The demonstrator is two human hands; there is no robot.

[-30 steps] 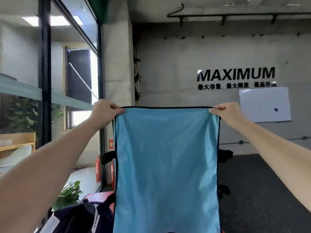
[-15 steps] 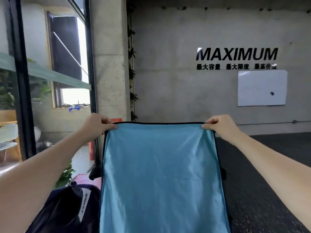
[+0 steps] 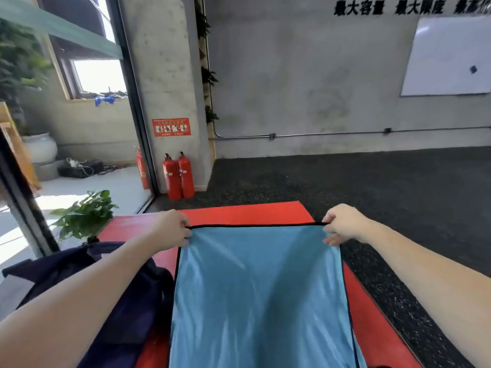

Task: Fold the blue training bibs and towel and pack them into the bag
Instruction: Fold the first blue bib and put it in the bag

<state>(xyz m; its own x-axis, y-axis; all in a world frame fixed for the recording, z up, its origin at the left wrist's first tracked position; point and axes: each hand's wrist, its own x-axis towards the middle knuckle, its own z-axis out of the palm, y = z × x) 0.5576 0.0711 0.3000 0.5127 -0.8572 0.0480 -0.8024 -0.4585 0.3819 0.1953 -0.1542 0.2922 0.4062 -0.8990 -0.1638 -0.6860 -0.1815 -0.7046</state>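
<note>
Over the red mat [image 3: 239, 212] at lower centre, left hand [image 3: 174, 231] and right hand [image 3: 342, 224], each pinching a top corner, had lowered the blue towel [image 3: 260, 296] from chest height, ready for folding.

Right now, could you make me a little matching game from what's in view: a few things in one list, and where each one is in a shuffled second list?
Things:
1. blue cloth
2. dark bag
3. fire extinguishers
4. whiteboard

Places:
A. standing at the foot of the concrete pillar
B. hanging on the wall, upper right
C. held by its top corners in both hands
D. on the red mat, under the left forearm

Pairs: 1-C, 2-D, 3-A, 4-B
</note>
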